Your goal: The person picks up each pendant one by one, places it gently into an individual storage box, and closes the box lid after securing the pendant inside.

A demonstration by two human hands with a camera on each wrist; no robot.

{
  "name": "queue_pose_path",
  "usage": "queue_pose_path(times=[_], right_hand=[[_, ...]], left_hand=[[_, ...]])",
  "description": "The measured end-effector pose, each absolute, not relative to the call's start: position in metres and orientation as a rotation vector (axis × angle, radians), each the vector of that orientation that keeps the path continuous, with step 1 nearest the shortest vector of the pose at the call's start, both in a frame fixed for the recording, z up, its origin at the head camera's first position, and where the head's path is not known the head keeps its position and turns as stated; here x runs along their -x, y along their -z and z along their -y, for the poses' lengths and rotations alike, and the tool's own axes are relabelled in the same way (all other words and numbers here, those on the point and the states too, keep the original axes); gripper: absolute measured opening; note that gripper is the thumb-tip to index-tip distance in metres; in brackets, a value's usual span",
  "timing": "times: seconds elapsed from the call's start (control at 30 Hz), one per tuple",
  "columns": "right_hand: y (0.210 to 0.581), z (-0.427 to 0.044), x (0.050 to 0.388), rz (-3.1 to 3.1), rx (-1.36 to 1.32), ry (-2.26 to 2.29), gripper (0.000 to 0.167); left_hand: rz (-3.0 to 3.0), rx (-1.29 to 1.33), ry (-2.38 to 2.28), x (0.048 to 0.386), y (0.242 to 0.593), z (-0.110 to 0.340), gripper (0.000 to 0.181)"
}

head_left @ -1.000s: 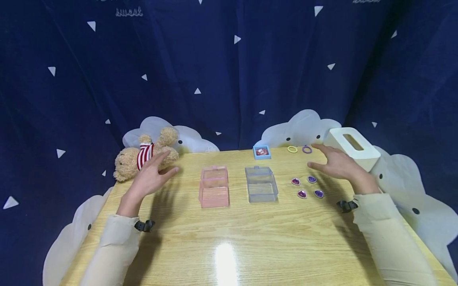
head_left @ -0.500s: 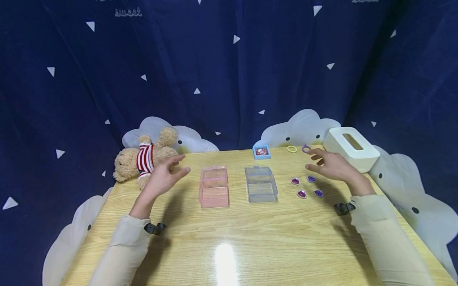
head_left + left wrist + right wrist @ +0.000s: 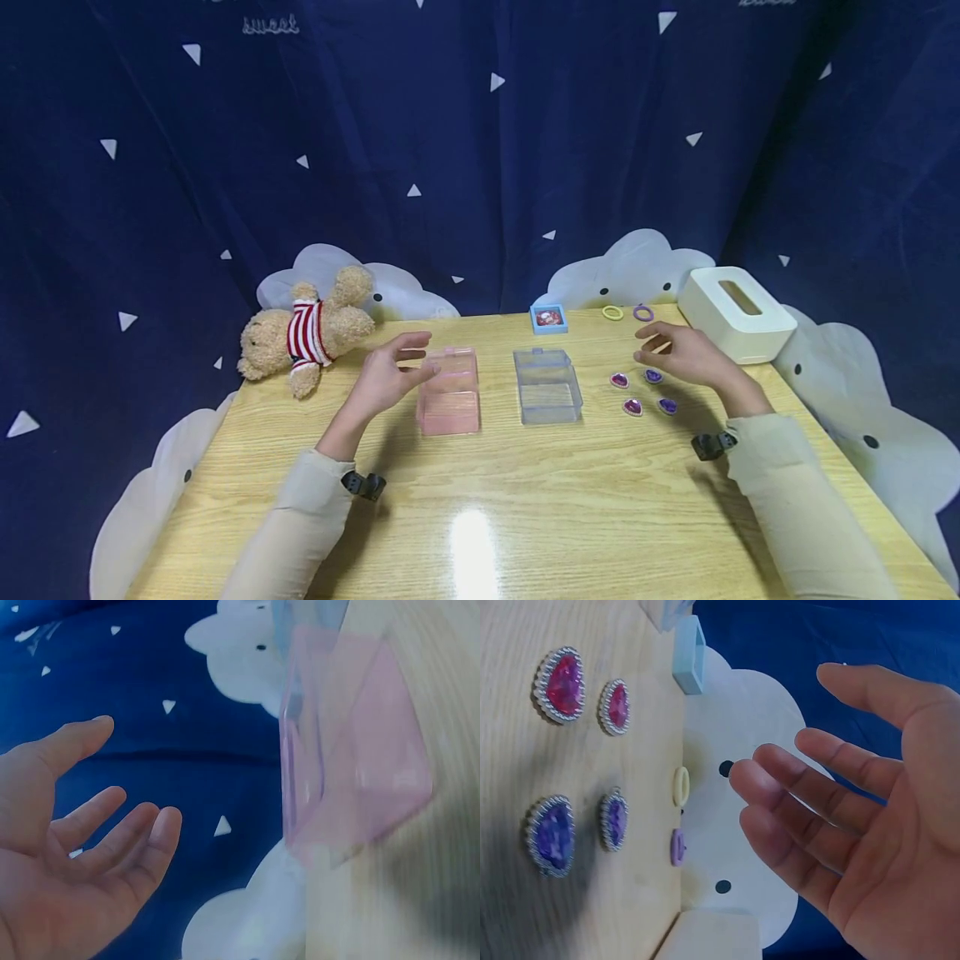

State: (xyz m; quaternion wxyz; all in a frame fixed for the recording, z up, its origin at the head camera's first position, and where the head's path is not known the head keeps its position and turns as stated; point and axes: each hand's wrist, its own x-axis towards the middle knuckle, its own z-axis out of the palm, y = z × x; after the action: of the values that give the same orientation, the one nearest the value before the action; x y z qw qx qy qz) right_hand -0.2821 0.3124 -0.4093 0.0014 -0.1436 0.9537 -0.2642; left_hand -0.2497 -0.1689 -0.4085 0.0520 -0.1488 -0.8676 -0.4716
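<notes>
My left hand point(image 3: 386, 377) hovers at the left edge of the open pink box point(image 3: 450, 412), fingers relaxed and holding nothing; the left wrist view shows the pink box point(image 3: 375, 742) beside it. To the right of that box lies an open blue-grey clear box point(image 3: 550, 403). My right hand point(image 3: 684, 354), empty with loosely bent fingers, is above and beside the gems: two pinkish-red ones point(image 3: 633, 407) and two purple ones point(image 3: 667, 406). In the right wrist view the silver-rimmed gems point(image 3: 560, 685) lie flat on the wood. Behind them are a yellow ring point(image 3: 612, 313) and a purple ring point(image 3: 643, 312).
A teddy bear point(image 3: 306, 331) in a striped shirt lies at the back left. A small light-blue square frame point(image 3: 549, 319) sits at the back edge, and a white tissue box point(image 3: 738, 317) at the back right. A dark blue curtain point(image 3: 450, 125) hangs behind the table point(image 3: 570, 517).
My left hand has moved right, from over the teddy bear to the pink box. My right hand has shifted slightly left and nearer, its fingers bending a little more.
</notes>
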Motion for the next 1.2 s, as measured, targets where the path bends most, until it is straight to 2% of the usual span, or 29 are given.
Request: queue_pose_path(times=[0.33, 1.2], right_hand=[[0.423, -0.31, 0.283, -2.963, 0.408, 0.885, 0.038], [0.473, -0.304, 0.288, -2.923, 0.309, 0.872, 0.035]], left_hand=[[2.672, 0.45, 1.611, 0.25, 0.418, 0.134, 0.054], [2.701, 0.565, 1.673, 0.259, 0.454, 0.064, 0.052]])
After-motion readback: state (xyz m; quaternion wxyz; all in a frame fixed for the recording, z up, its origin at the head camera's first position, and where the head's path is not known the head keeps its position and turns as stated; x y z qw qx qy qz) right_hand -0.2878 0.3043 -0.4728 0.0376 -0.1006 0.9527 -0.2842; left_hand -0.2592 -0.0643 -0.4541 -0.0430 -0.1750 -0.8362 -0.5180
